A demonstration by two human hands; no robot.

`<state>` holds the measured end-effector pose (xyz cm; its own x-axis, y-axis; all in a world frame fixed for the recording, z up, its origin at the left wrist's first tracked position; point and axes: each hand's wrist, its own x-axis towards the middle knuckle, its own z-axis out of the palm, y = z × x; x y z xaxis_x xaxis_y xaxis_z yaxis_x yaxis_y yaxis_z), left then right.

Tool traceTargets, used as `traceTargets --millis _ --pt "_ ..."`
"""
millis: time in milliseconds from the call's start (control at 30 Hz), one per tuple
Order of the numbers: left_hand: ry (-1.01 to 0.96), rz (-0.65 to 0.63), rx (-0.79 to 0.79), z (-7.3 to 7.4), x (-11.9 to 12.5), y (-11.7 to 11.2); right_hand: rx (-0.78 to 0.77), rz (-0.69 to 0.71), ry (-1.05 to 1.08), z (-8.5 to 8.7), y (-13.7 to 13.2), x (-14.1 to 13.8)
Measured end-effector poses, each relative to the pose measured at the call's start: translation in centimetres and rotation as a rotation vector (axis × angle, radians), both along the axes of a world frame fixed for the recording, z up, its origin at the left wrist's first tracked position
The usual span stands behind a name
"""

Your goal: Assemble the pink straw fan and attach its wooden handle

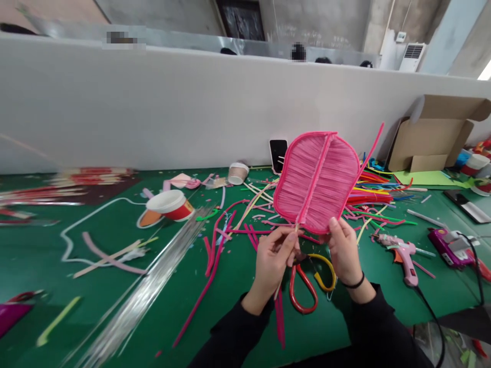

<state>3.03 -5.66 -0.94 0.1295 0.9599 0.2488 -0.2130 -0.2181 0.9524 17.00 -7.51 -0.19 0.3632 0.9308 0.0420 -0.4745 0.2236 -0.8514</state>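
A pink leaf-shaped panel (pixel 295 174) with a fuzzy rim and a centre rib stands upright above the table between my hands. My left hand (pixel 274 260) pinches the thin wooden stick at its lower end. The lower right rim is gripped between the thumb and fingers of my right hand (pixel 344 250). From the panel's right edge one loose pink pipe cleaner (pixel 373 148) sticks up. Under my hands lie scissors (pixel 303 294) with one red and one yellow handle; their blades are mostly hidden.
Pink pipe cleaners (pixel 215 255) and a bundle of thin wires (pixel 141 296) lie to the left, near a paper cup (pixel 169 203). On the right are a pink glue gun (pixel 407 258), a purple power strip (pixel 445 250) and an open cardboard box (pixel 429 138). A white partition (pixel 153 112) rises behind.
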Motion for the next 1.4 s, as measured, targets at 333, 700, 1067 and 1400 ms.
traceTargets --millis 333,700,1067,1400 --pt "0.046 -0.004 0.053 0.2 -0.8 0.4 0.060 -0.068 -0.097 0.4 -0.4 2.7" --pt "0.142 0.011 0.130 0.7 -0.8 0.3 0.072 -0.211 -0.319 0.4 -0.5 2.6" --pt "0.209 0.118 0.094 1.0 -0.9 0.8 -0.021 -0.036 -0.306 0.5 -0.2 2.3" --pt "0.207 0.095 0.104 0.9 -0.9 0.7 -0.006 -0.079 -0.355 0.3 -0.3 2.2"
